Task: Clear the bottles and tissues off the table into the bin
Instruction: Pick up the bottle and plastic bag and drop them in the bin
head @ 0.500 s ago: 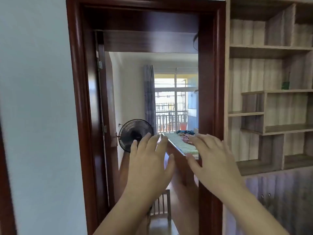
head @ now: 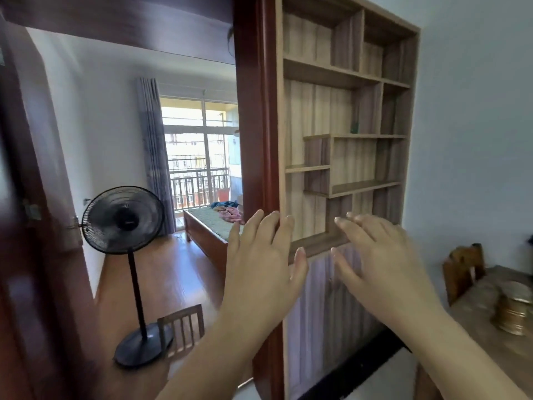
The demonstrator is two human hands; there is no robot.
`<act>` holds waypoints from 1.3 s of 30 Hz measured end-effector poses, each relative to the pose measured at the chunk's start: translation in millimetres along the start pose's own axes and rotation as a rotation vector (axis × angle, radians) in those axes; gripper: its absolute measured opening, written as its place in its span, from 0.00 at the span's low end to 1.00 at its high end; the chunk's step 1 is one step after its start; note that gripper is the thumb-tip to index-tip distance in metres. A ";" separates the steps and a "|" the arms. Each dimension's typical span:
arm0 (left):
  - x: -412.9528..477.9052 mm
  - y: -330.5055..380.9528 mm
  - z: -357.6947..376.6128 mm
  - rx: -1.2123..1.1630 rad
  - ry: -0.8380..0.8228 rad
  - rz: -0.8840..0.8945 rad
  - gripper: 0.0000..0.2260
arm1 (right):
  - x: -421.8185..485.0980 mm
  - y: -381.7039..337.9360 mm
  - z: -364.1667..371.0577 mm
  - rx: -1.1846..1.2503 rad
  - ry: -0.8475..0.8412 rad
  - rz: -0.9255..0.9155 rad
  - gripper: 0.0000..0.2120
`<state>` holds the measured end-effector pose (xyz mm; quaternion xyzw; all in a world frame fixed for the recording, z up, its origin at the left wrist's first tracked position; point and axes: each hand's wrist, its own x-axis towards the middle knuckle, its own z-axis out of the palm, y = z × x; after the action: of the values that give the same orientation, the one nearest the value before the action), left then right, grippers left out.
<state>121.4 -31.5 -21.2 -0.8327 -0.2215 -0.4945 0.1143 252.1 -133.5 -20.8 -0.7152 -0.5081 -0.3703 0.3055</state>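
Both hands are raised in front of me, palms away, fingers spread and holding nothing. My left hand (head: 261,264) hovers over the red-brown door frame (head: 253,140). My right hand (head: 375,261) is in front of the wooden wall shelf (head: 346,134). A wooden table (head: 490,336) enters at the lower right edge, with a blurred brass-coloured jar (head: 514,311) standing on it. No bottles, tissues or bin are in view.
Through the doorway are a black standing fan (head: 124,220), a small wooden chair (head: 180,327), a bed (head: 213,226) and a balcony window. A wooden chair back (head: 463,267) stands behind the table. The open door (head: 34,226) is at the left.
The view has swung to the right: the doorway has slid left and the shelf and table edge have come into view. Both hands stay raised and open.
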 end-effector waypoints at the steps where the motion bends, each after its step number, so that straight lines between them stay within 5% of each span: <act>1: 0.8 9.4 6.7 -0.029 0.005 0.015 0.21 | -6.0 9.0 -5.4 -0.014 0.002 0.013 0.22; 27: -36.4 297.9 149.1 -0.484 -0.274 0.207 0.21 | -173.3 242.8 -127.0 -0.369 -0.122 0.459 0.23; 39: -47.8 374.4 225.5 -0.675 -0.403 0.286 0.21 | -219.5 322.4 -128.1 -0.476 -0.149 0.591 0.22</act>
<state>456.3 -279.3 -161.5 -0.9258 0.0530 -0.3456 -0.1434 485.3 -443.3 -155.6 -0.9065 -0.2008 -0.3209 0.1869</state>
